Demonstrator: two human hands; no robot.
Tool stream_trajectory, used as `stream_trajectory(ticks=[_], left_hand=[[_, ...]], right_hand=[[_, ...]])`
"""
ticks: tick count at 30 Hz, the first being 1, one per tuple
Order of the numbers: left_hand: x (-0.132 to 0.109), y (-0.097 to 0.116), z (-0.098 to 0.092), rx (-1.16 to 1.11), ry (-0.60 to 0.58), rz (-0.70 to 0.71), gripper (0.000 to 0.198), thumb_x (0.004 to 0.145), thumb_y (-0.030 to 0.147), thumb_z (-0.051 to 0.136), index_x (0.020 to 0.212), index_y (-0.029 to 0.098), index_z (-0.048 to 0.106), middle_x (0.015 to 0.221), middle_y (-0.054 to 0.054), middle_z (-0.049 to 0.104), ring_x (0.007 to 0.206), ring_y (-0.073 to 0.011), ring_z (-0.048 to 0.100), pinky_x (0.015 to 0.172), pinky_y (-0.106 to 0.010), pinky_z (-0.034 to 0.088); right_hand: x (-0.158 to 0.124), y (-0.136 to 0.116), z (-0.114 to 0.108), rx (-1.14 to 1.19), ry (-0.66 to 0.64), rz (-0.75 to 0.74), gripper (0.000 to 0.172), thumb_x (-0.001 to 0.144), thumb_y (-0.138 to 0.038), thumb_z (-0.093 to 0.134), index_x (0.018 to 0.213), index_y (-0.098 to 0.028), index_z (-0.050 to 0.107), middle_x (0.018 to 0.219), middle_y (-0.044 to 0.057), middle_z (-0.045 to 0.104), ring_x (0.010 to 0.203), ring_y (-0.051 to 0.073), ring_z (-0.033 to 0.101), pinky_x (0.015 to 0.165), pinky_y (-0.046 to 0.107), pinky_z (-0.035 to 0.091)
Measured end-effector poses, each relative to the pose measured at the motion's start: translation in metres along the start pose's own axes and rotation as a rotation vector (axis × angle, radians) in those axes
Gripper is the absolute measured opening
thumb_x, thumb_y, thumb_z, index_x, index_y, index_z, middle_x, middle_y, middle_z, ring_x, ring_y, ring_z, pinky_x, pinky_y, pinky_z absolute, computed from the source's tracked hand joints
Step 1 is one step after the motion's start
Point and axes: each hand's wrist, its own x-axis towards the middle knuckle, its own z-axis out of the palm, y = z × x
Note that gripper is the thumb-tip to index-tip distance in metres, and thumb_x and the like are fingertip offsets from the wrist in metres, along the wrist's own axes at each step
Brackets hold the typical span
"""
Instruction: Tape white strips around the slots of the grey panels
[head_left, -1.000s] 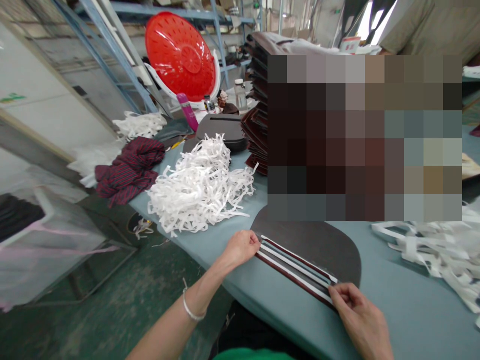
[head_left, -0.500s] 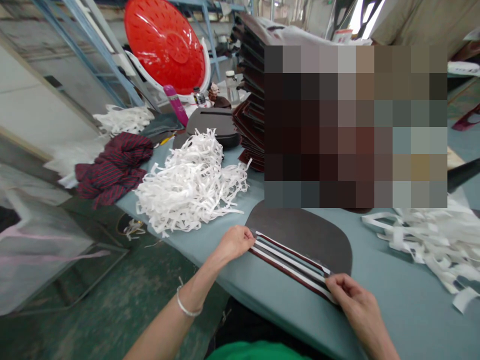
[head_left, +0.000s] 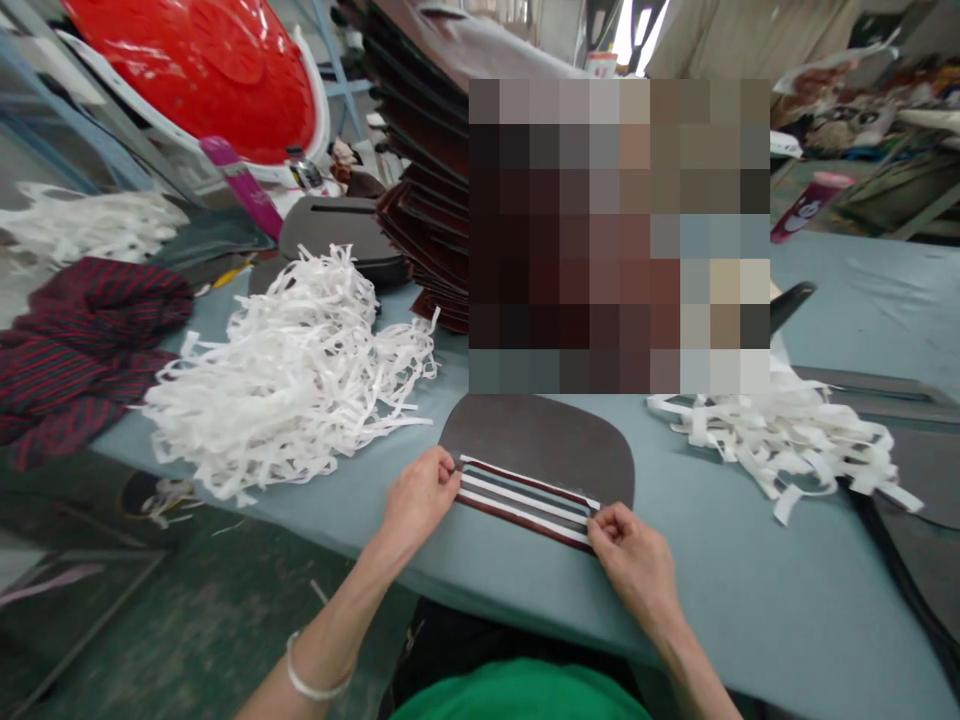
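Between my two hands lies a long narrow dark-red strip frame [head_left: 525, 519] with white tape strips along it and a slot between them. My left hand [head_left: 421, 500] pinches its left end, thumb and fingers closed. At the other end, my right hand [head_left: 636, 555] is closed in a pinch, fingers curled. The frame rests along the near edge of a dark grey rounded panel [head_left: 547, 430] lying flat on the table. What exactly sits under my fingertips is hidden.
A heap of white tape scraps [head_left: 292, 380] lies left, another white tape pile [head_left: 787, 435] right. Behind rises a stack of dark-red pieces [head_left: 420, 230], partly hidden by a pixelated block. A striped cloth [head_left: 90, 340] and red basin [head_left: 217, 70] are at left. The table's [head_left: 480, 590] near edge runs before me.
The view has turned to the right, so everything sits further left and more of the right side shows. Both hands keep their pinch on the strip frame, which looks less slanted.
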Motion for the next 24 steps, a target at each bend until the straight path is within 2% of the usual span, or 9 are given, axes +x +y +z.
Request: stream_trajectory(ticks=[4, 6, 8, 12, 16, 19, 24], left_hand=[[-0.011, 0.007, 0.006, 0.144, 0.160, 0.192, 0.008, 0.084, 0.017, 0.049, 0.086, 0.021, 0.056, 0.089, -0.002, 0.063, 0.084, -0.0178, 0.057, 0.073, -0.029, 0.039], [-0.017, 0.010, 0.009, 0.270, 0.204, 0.248, 0.013, 0.086, 0.015, 0.047, 0.088, 0.021, 0.059, 0.089, -0.003, 0.063, 0.086, -0.0207, 0.056, 0.075, -0.033, 0.039], [-0.025, 0.012, 0.013, 0.368, 0.238, 0.294, 0.019, 0.088, 0.014, 0.046, 0.096, 0.020, 0.062, 0.095, -0.006, 0.065, 0.090, -0.0234, 0.055, 0.077, -0.036, 0.039], [-0.043, 0.009, 0.020, 0.458, 0.239, 0.374, 0.032, 0.090, 0.015, 0.045, 0.118, 0.019, 0.058, 0.116, -0.010, 0.062, 0.104, -0.0260, 0.054, 0.082, -0.038, 0.040], [-0.058, 0.006, 0.025, 0.509, 0.219, 0.409, 0.043, 0.091, 0.029, 0.049, 0.134, 0.026, 0.047, 0.132, -0.009, 0.055, 0.116, -0.0291, 0.049, 0.087, -0.042, 0.041], [-0.062, 0.005, 0.027, 0.524, 0.189, 0.402, 0.047, 0.091, 0.033, 0.049, 0.137, 0.031, 0.043, 0.138, -0.009, 0.049, 0.120, -0.0298, 0.047, 0.090, -0.043, 0.041], [-0.065, 0.008, 0.033, 0.505, 0.204, 0.376, 0.046, 0.093, 0.035, 0.044, 0.138, 0.027, 0.042, 0.144, -0.008, 0.043, 0.126, -0.0302, 0.042, 0.096, -0.045, 0.037]], right_hand=[[0.000, 0.000, -0.003, -0.001, -0.029, -0.025, 0.022, 0.079, -0.039, 0.047, 0.065, -0.024, 0.055, 0.053, -0.005, 0.057, 0.053, 0.013, 0.055, 0.051, 0.022, 0.033], [-0.001, 0.000, -0.003, -0.010, -0.027, -0.030, 0.023, 0.080, -0.040, 0.046, 0.065, -0.024, 0.055, 0.054, -0.004, 0.057, 0.053, 0.013, 0.055, 0.051, 0.023, 0.033], [-0.002, 0.000, -0.002, -0.030, -0.012, -0.029, 0.023, 0.080, -0.039, 0.045, 0.065, -0.024, 0.054, 0.054, -0.004, 0.057, 0.052, 0.013, 0.055, 0.051, 0.023, 0.032], [-0.004, -0.002, 0.001, -0.070, 0.017, -0.022, 0.022, 0.080, -0.037, 0.044, 0.066, -0.024, 0.054, 0.053, -0.004, 0.056, 0.051, 0.013, 0.054, 0.051, 0.024, 0.029], [-0.003, -0.003, 0.002, -0.101, 0.026, -0.007, 0.020, 0.079, -0.036, 0.045, 0.065, -0.024, 0.053, 0.052, -0.004, 0.056, 0.051, 0.013, 0.053, 0.051, 0.024, 0.028], [-0.003, -0.005, 0.001, -0.115, 0.024, -0.001, 0.020, 0.079, -0.036, 0.045, 0.065, -0.024, 0.053, 0.053, -0.004, 0.056, 0.051, 0.013, 0.053, 0.050, 0.024, 0.027], [-0.002, -0.006, 0.000, -0.116, 0.017, 0.003, 0.020, 0.079, -0.035, 0.045, 0.065, -0.024, 0.054, 0.053, -0.004, 0.057, 0.052, 0.013, 0.054, 0.051, 0.023, 0.028]])
